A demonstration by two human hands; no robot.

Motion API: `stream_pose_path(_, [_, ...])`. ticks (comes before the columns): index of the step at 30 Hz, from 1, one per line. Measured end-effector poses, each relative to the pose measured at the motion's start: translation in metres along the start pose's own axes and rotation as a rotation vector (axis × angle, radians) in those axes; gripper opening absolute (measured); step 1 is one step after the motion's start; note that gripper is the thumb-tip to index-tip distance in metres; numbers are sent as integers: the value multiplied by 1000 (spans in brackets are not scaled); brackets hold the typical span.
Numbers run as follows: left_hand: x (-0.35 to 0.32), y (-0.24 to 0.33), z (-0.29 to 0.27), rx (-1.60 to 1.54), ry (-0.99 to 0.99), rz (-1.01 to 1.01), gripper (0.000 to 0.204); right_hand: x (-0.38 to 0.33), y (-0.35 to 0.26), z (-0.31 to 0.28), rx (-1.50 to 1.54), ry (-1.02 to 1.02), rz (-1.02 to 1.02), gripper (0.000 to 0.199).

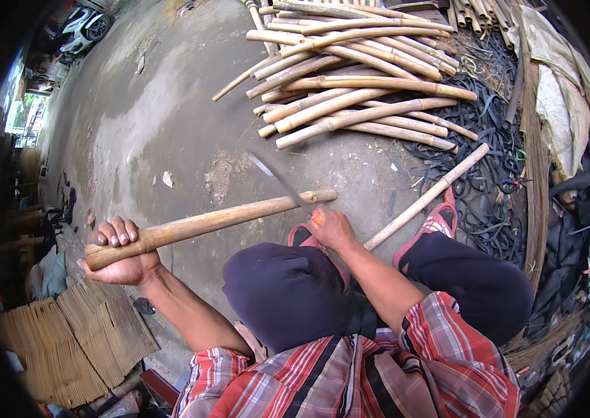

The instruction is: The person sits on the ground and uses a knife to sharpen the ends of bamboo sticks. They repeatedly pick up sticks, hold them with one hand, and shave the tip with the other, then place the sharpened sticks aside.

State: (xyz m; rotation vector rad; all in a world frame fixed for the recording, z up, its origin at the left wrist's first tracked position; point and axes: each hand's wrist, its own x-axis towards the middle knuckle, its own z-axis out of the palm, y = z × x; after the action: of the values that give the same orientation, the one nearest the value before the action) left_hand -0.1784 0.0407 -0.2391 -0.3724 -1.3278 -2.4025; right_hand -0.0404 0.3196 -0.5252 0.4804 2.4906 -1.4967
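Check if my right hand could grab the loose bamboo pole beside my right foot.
Probably not as is: your right hand is closed around a knife. Otherwise the way looks free, since the loose pole lies nearby, mostly uncovered.

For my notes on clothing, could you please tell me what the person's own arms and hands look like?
The left hand and right hand are bare, as are the forearms. The left sleeve and right sleeve are plaid, in red, grey and white with dark lines, and leave the forearms uncovered.
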Motion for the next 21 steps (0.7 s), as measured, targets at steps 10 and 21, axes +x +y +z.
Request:
stream_pose_path(10, [0,2,-2,-234,-279,-87,53,-3,11,-2,59,-48,20,35])
stream_pose_path(21, [-5,3,-15,-173,-49,-66,63,-10,5,-5,-6,-34,160,33])
